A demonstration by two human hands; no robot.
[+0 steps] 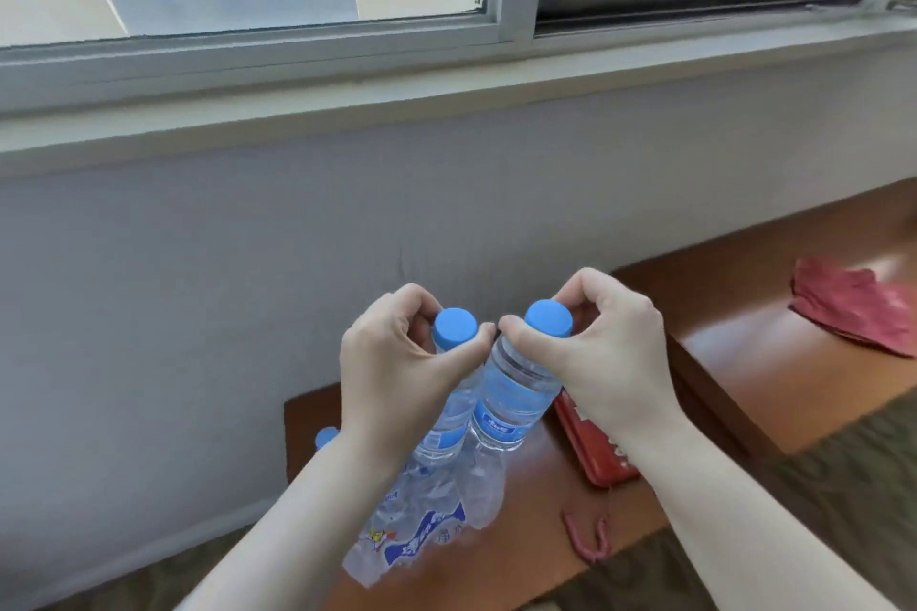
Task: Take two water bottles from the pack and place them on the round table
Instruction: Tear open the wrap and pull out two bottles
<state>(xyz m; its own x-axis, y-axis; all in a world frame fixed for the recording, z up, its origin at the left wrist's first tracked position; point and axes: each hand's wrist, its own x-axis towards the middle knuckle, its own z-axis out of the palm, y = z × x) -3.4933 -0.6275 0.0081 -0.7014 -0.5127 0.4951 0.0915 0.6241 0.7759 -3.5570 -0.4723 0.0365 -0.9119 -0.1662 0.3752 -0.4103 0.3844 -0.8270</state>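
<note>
Two clear water bottles with blue caps and blue labels hang side by side above the torn plastic pack point(422, 526). My left hand point(397, 372) pinches the neck of the left bottle point(449, 422) just under its cap. My right hand point(600, 357) grips the neck of the right bottle point(511, 397) the same way. Both bottles are lifted clear of the pack wrap, which lies crumpled on a low wooden surface point(526, 501). Another blue cap point(326, 437) of a bottle left in the pack peeks out beside my left forearm. No round table is in view.
A red flat box point(590, 447) lies right of the pack, and a pink cord point(588, 536) lies near the surface's front edge. A red cloth point(858, 308) rests on a wooden bench at the right. A grey wall and window sill run behind.
</note>
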